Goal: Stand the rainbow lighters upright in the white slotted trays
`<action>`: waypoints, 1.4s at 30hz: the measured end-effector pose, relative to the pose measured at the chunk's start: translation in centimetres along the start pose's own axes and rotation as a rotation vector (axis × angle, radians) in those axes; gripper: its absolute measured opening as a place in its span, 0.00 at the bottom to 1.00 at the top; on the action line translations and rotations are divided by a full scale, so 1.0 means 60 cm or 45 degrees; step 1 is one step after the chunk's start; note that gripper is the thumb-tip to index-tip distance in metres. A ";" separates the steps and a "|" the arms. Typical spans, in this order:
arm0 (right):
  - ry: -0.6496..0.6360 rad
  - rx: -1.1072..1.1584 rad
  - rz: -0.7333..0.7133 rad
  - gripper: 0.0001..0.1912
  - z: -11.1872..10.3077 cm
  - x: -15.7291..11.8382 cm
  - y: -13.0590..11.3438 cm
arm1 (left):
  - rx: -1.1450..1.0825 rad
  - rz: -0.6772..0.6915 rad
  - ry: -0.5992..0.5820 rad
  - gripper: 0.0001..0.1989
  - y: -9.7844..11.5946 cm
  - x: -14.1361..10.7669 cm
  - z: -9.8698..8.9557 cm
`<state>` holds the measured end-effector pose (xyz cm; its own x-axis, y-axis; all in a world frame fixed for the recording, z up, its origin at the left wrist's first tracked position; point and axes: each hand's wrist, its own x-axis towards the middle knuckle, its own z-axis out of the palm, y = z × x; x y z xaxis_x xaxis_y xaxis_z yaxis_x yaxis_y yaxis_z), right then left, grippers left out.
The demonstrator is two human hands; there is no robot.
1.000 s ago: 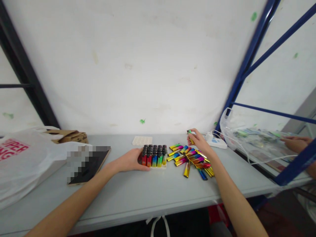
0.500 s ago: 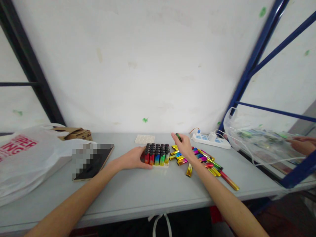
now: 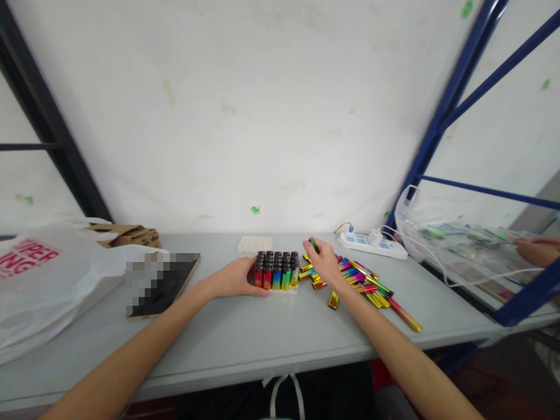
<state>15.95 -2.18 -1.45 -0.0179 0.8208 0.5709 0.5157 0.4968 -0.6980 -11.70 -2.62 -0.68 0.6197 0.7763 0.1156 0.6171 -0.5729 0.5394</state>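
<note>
Rows of upright lighters point(image 3: 276, 272) with black tops and red, blue, green and yellow bodies stand in a white holder point(image 3: 292, 290) on the grey table. My left hand point(image 3: 238, 276) is wrapped round the left side of this block, thumb at the front. To the right of it, my right hand point(image 3: 322, 261) is closed on a small green item with a dark end point(image 3: 313, 244), raised above the table. Shiny coloured sleeves point(image 3: 366, 284) lie in a loose pile beside and beyond my right wrist, which hides some of them.
A white tray point(image 3: 254, 244) lies behind the block. At the left are a white plastic bag point(image 3: 56, 280), brown cardboard point(image 3: 126, 235) and a dark tablet point(image 3: 168, 286). A power strip point(image 3: 374, 245) sits at the back right. Past the blue frame point(image 3: 437, 125), another person's hand point(image 3: 540, 251) shows.
The view has shifted slightly. My right hand has turned a little, and the item in it now points up more. My left hand keeps its hold on the block.
</note>
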 end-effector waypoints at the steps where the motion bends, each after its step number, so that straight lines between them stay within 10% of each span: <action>1: -0.027 0.012 0.000 0.22 -0.002 -0.001 -0.002 | -0.002 0.000 0.000 0.36 0.001 0.000 0.000; 11: -0.255 -0.104 -0.323 0.20 -0.035 -0.004 -0.028 | 0.011 -0.015 -0.003 0.35 -0.004 0.000 0.001; 22: -0.738 0.050 -0.219 0.16 -0.058 -0.012 -0.020 | -0.084 0.029 0.024 0.31 -0.001 -0.002 0.003; 42: -0.848 0.125 -0.186 0.20 -0.057 -0.013 -0.021 | -0.069 0.006 0.002 0.32 0.003 -0.003 0.000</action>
<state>18.24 -4.40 0.48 -0.6200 0.7264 0.2966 0.3886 0.6128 -0.6881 -11.68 -2.85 -0.61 0.6215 0.7742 0.1196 0.5873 -0.5615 0.5830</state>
